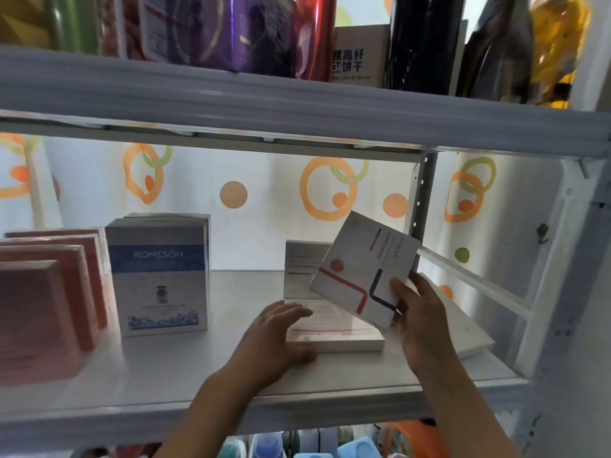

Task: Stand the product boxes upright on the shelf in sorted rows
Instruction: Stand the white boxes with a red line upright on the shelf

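Your right hand (418,312) reaches in from the lower right, forearm angled up and to the left, and its grip pinches the lower right edge of a white box with red and blue lines (363,272): thumb on the printed front face, the other fingers behind it. You hold this box clear of the shelf (185,365), tilted so that its top leans to the right, toward the perforated shelf upright (423,193). Your left hand (281,335) comes in from below centre with the palm down and the fingers spread; the fingertips rest on the left end of a flat white box (340,332) that lies on its back on the shelf, directly under the held box. That grip is spread and closes on nothing. Behind the held box, a matching white box (299,269) stands upright near the back, partly covered by the tilted one. Another white box (463,328) lies flat at the right, just behind your right wrist. Well to the left, a blue and white ROMESON box (158,276) stands upright with a second like it close behind, and a row of pink boxes (49,292) stands upright beside it at the left edge. Packaged goods (231,31) fill the tier above.
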A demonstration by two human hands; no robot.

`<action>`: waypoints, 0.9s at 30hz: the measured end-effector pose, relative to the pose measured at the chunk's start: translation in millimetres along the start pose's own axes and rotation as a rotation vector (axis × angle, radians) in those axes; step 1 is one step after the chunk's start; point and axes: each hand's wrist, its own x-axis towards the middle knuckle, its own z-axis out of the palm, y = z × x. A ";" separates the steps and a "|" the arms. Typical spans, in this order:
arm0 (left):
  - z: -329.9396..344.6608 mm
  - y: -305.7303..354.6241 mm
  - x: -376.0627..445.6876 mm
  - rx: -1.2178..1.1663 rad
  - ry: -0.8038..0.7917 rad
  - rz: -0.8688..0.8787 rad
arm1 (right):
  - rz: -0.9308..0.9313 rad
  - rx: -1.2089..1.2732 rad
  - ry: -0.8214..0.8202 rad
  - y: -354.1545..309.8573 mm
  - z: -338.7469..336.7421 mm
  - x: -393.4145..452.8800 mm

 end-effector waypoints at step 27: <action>-4.0 -26.1 102.9 0.135 0.401 0.130 | -0.088 -0.168 0.164 16.6 -41.7 51.2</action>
